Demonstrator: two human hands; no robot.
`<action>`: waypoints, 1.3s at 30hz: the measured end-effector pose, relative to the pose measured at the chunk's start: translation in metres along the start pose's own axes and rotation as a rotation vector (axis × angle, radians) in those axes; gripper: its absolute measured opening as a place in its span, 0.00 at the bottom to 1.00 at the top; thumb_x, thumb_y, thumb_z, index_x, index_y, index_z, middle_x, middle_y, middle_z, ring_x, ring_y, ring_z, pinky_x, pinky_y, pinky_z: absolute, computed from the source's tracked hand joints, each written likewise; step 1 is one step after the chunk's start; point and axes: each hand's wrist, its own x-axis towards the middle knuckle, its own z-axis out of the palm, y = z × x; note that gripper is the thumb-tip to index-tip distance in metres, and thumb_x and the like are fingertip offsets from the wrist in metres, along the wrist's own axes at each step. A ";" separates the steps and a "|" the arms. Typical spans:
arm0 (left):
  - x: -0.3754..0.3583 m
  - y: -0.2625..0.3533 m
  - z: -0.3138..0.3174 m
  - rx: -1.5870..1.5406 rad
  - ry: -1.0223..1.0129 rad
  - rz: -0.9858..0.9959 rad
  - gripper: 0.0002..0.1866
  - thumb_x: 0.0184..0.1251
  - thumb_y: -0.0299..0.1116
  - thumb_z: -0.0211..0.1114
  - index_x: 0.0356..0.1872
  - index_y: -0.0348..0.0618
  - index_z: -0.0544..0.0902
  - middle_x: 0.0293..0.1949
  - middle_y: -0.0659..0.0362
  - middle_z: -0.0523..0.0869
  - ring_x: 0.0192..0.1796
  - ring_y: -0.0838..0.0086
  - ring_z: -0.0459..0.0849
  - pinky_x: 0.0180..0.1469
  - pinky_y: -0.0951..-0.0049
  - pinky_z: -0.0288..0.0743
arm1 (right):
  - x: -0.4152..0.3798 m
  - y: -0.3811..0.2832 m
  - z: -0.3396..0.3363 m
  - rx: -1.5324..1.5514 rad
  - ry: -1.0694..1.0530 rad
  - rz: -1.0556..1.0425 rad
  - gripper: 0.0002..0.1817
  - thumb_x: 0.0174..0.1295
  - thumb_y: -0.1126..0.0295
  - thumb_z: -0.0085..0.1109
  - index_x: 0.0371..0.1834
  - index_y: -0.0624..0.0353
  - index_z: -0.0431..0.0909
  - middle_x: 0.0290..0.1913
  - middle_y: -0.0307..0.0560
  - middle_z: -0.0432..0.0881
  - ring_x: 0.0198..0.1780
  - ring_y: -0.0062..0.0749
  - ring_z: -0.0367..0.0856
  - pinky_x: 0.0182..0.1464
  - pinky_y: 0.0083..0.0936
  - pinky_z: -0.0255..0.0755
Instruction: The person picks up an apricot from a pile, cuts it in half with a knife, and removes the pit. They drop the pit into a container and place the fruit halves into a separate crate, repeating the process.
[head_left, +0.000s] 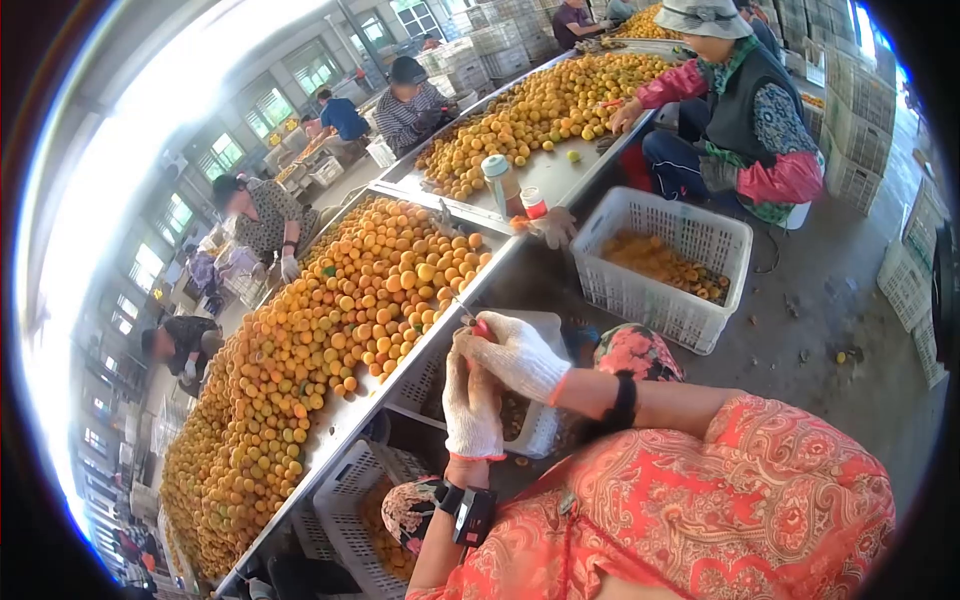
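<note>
My two hands, in white knitted gloves, meet over the near edge of the metal table. My right hand is closed around a small tool with a red handle; its tip is too small to make out. Right beside it, my left hand is closed with its fingers bent upward, and whatever it holds is hidden. Beyond them, a large heap of orange apricots covers much of the metal table. Below my hands stands a white plastic crate with pieces in it, partly covered by my hands.
To the right stands a white crate holding halved fruit; another crate is at lower left. A bottle, a red-and-white jar and a glove are by the table divider. A co-worker sits at the far right.
</note>
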 end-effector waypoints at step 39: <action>0.001 -0.018 -0.015 -0.333 0.249 -0.564 0.17 0.73 0.58 0.59 0.43 0.58 0.81 0.27 0.72 0.81 0.16 0.78 0.72 0.17 0.78 0.62 | 0.011 0.054 0.016 -0.137 0.049 -0.081 0.16 0.64 0.57 0.60 0.32 0.59 0.81 0.28 0.61 0.81 0.35 0.59 0.82 0.36 0.41 0.75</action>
